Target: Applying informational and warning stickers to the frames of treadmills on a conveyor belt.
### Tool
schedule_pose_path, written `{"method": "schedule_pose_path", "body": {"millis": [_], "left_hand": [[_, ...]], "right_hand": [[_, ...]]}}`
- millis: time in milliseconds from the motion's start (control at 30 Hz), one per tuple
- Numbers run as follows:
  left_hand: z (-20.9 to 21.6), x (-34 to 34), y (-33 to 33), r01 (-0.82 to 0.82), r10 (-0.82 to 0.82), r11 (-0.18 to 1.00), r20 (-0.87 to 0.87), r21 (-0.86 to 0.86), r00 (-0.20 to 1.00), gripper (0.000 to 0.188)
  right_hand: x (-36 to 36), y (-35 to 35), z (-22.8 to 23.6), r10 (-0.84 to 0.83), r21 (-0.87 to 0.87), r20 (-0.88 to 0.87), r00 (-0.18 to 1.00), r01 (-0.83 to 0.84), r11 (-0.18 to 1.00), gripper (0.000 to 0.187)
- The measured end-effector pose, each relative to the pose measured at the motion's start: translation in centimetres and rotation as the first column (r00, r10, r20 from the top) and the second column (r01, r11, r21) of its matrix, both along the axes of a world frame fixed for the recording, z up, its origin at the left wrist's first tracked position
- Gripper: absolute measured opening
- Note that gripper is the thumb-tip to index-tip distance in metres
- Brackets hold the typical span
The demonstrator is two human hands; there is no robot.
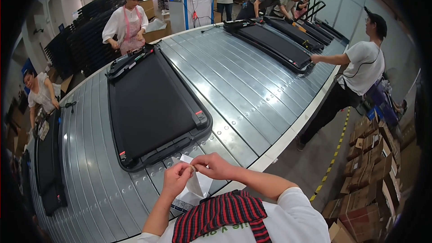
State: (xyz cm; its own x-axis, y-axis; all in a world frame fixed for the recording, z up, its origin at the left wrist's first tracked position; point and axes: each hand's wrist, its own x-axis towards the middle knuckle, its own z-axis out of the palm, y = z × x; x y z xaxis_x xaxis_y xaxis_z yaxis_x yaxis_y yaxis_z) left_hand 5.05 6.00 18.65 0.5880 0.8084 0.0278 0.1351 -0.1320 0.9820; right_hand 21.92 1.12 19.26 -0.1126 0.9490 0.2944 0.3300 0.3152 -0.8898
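My left hand [177, 179] and my right hand [215, 167] meet in front of my body, fingertips pinched close together. Between them, a folded white sheet [203, 183] hangs from the pinch, and part of it shows below my fingers. Whatever tiny piece the fingertips may also hold is too small to make out. Just beyond my hands lies a black treadmill base [150, 103], flat on the metal conveyor [245, 108]. Its near end bar almost reaches my fingers, and red marks show on its corners.
Other treadmill bases [270, 42] lie along the conveyor at the far right, with another base [49, 162] at the left. Several workers stand around the edge; one [366, 58] reaches in from the right. Cardboard boxes [366, 171] are stacked on the floor at the right.
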Motion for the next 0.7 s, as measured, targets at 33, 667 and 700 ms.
{"method": "schedule_pose_path", "body": {"millis": [33, 667, 700], "left_hand": [[-0.1, -0.3, 0.0, -0.022, 0.022, 1.000, -0.021, -0.001, 1.000, 0.012], [-2.5, -1.4, 0.1, -0.029, 0.215, 0.925, 0.460, -0.380, 0.862, 0.015], [-2.8, -1.6, 0.2, -0.036, 0.224, 0.921, 0.451, -0.387, 0.864, 0.015]], "right_hand": [[-0.1, 0.1, -0.1, 0.018, -0.012, -0.009, 1.000, -0.018, 1.000, 0.013], [-4.3, 1.7, -0.2, -0.166, -0.307, -0.379, 0.910, 0.046, 0.951, 0.012], [-4.4, 1.7, -0.5, -0.163, -0.315, -0.381, 0.910, 0.038, 0.948, 0.012]]}}
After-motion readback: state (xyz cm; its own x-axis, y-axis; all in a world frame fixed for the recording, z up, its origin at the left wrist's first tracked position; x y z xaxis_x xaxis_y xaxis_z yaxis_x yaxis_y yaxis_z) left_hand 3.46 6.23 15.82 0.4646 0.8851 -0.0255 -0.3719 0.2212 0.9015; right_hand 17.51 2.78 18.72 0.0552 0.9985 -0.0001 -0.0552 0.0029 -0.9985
